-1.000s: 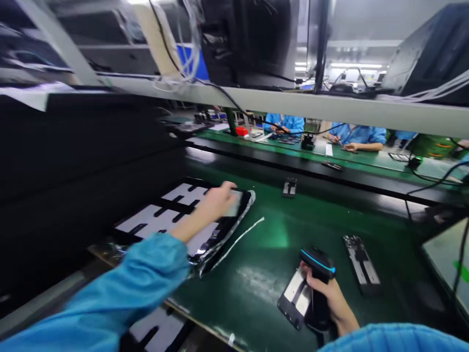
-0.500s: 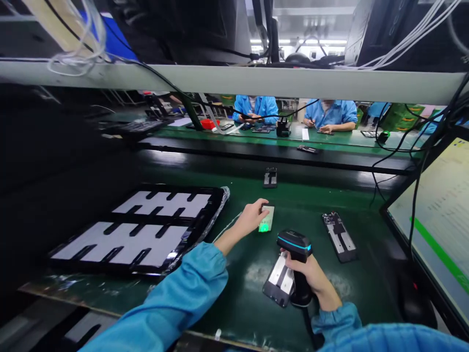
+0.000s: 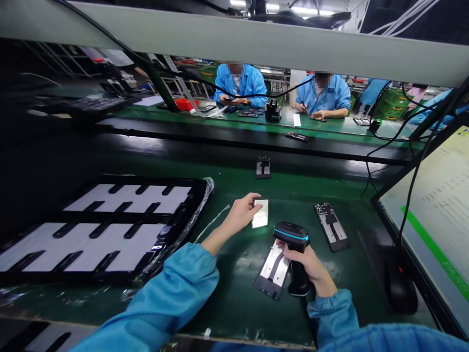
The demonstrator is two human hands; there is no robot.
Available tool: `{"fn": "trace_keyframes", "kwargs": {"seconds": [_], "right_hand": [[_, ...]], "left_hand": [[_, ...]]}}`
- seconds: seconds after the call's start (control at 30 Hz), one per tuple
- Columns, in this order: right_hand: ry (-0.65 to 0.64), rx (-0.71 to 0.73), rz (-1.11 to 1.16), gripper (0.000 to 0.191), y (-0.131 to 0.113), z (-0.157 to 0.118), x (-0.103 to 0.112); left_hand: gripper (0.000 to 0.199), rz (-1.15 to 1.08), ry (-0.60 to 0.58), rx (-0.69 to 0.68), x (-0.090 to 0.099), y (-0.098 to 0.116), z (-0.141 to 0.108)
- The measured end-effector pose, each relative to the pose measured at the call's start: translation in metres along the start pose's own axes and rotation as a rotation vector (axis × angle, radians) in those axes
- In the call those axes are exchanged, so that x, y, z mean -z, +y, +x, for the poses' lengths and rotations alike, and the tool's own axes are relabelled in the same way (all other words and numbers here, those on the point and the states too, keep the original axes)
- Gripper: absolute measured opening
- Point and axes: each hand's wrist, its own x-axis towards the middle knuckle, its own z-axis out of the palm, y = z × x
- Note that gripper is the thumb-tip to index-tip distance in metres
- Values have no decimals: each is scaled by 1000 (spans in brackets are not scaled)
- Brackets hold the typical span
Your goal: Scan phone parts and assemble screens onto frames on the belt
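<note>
Scanner [image 3: 292,231], blk w/ blue light strip, in R grip [image 3: 310,264], fingers closed round its handle. L grip [image 3: 239,215] narrow, holding flat pale pc [image 3: 261,217] at its L side, thumb on top; pc brightly lit, just beyond scanner, over green desk [image 3: 227,308], can't tell if touching it. Phone frame [image 3: 273,274] lies beside scanner. 2nd frame [image 3: 332,227] to R, nr monitor [image 3: 432,210]; 3rd frame [image 3: 263,167] farther back. Blk tray [image 3: 110,218] w/ white areas at L.
</note>
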Motion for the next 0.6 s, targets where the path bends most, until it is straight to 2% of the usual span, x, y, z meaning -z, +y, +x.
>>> {"fn": "trace_keyframes", "kwargs": {"seconds": [0.13, 0.23, 0.3, 0.4, 0.47, 0.6], "right_hand": [[-3, -3, 24, 32, 3, 0, 1], [16, -7, 75, 34, 4, 0, 3], [62, 23, 130, 35, 2, 2, 8], [137, 56, 202, 35, -2, 7, 19], [157, 42, 226, 38, -3, 12, 25], [180, 16, 231, 44, 1, 14, 20]], "left_hand": [[38, -10, -21, -5, 1, 5, -1], [38, -94, -49, 10, -5, 10, -17], [40, -248, -149, 32, -15, 13, -36], [41, -447, -381, 56, -36, 20, -67], [36, -421, -429, -14, -46, 25, -83], [30, -108, -335, -250, -47, 26, -106]]}}
